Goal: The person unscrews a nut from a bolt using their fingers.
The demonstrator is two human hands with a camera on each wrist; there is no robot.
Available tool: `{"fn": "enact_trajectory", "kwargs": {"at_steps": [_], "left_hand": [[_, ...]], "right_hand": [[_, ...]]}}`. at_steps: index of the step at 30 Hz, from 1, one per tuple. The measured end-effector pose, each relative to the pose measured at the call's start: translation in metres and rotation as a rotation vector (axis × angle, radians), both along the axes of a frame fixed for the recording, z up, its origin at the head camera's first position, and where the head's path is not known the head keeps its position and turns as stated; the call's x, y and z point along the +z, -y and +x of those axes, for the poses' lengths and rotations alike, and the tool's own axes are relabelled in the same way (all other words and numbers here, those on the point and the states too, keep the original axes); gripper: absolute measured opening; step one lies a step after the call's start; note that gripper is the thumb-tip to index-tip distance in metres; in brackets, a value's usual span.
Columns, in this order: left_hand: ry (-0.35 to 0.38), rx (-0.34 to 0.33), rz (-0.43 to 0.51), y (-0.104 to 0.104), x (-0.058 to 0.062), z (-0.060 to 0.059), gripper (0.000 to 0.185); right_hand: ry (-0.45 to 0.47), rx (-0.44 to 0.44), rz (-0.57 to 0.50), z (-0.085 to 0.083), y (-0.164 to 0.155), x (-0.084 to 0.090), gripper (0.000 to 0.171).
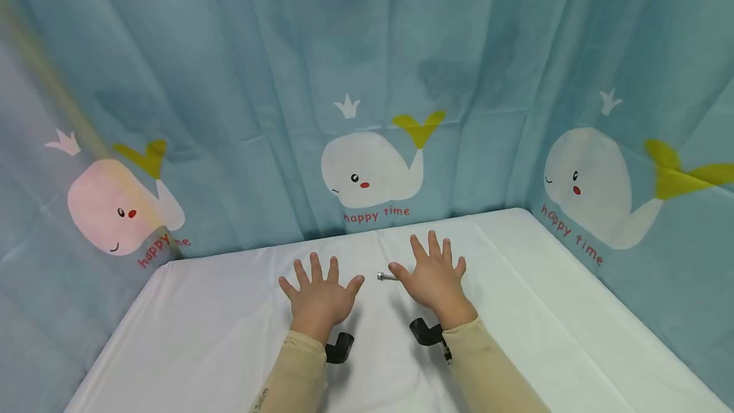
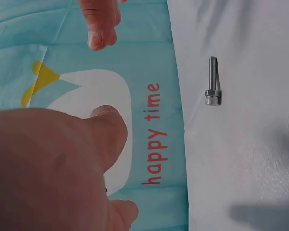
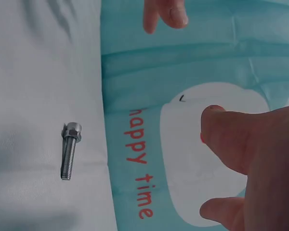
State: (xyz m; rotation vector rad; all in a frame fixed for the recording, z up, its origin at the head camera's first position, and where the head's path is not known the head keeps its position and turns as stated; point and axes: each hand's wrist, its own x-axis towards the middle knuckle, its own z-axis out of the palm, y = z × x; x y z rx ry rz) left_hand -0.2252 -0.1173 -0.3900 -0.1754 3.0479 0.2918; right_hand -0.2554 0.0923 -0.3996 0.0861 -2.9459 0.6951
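Observation:
A silver bolt (image 1: 387, 276) with a nut close under its round head lies on the white cloth between the two hands. The left wrist view shows the bolt (image 2: 212, 79) lengthwise, and in the right wrist view its threaded shank (image 3: 67, 161) is plain. My left hand (image 1: 322, 299) is held above the cloth, fingers spread, left of the bolt. To the right, my right hand (image 1: 434, 279) hovers with fingers spread too, its thumb overlapping the end of the shank in the head view. Neither hand holds anything.
White cloth (image 1: 201, 324) covers the table. Blue curtains (image 1: 258, 81) printed with whales rise along its back and sides. Black wrist-camera mounts (image 1: 341, 348) stick out beneath the wrists, and beige sleeves (image 1: 295, 371) cover the forearms.

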Motion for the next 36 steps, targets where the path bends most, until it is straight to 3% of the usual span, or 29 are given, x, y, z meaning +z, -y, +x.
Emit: {"fn": "enact_trajectory", "kwargs": {"at_steps": [4,9,16,22,28,36], "left_hand": [[0.000,-0.007,-0.003,0.001,0.000,-0.006,0.085],[-0.036,-0.082,0.042,0.004,-0.003,-0.015,0.086],[-0.054,-0.215,0.258,0.012,-0.008,-0.031,0.099],[-0.021,-0.322,0.420,0.013,-0.015,-0.045,0.092],[0.028,-0.346,0.508,0.005,-0.032,-0.062,0.075],[0.053,-0.337,0.631,0.001,-0.052,-0.077,0.058]], "right_hand": [[0.000,0.016,-0.029,-0.005,-0.002,0.002,0.084],[0.029,0.087,-0.144,-0.014,-0.006,-0.003,0.085],[0.064,0.181,-0.303,-0.026,-0.013,-0.009,0.089],[0.169,0.188,-0.510,-0.030,-0.019,-0.011,0.087],[0.330,0.142,-0.843,-0.036,-0.020,-0.028,0.079],[0.366,0.145,-0.877,-0.043,-0.018,-0.050,0.071]]}}
